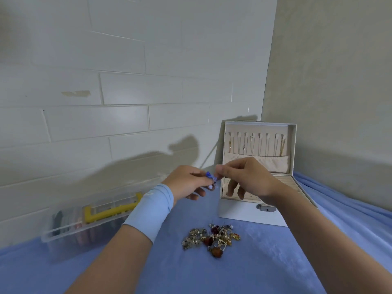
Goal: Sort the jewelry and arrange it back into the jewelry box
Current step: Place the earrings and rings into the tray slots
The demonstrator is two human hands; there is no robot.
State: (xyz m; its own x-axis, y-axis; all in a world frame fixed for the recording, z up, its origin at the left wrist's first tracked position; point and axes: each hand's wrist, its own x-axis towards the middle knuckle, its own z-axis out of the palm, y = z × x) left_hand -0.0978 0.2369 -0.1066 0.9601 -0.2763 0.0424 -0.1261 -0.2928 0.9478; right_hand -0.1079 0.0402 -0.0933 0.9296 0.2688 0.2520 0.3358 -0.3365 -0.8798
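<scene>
Head view: we see both hands raised together over the blue cloth (244, 272), just left of the open jewelry box (244, 215). Our left hand (186, 183), with a pale blue wristband (152, 209) on its forearm, pinches a small blue piece (210, 177) at its fingertips. Our right hand (248, 177) pinches the same piece from the right with thumb and forefinger, while its other fingers hang loosely over the box's tray. The piece is blurred, so we cannot tell its kind. The box's lid (292, 145) stands upright at the far side, with thin chains (254, 145) hanging inside it above a fabric pocket. A pile of mixed jewelry (212, 238) lies on the cloth near the box's front wall, apart from it. A clear plastic case (63, 232) with a yellow handle (106, 213) sits at far left against the tiled wall (127, 92).
</scene>
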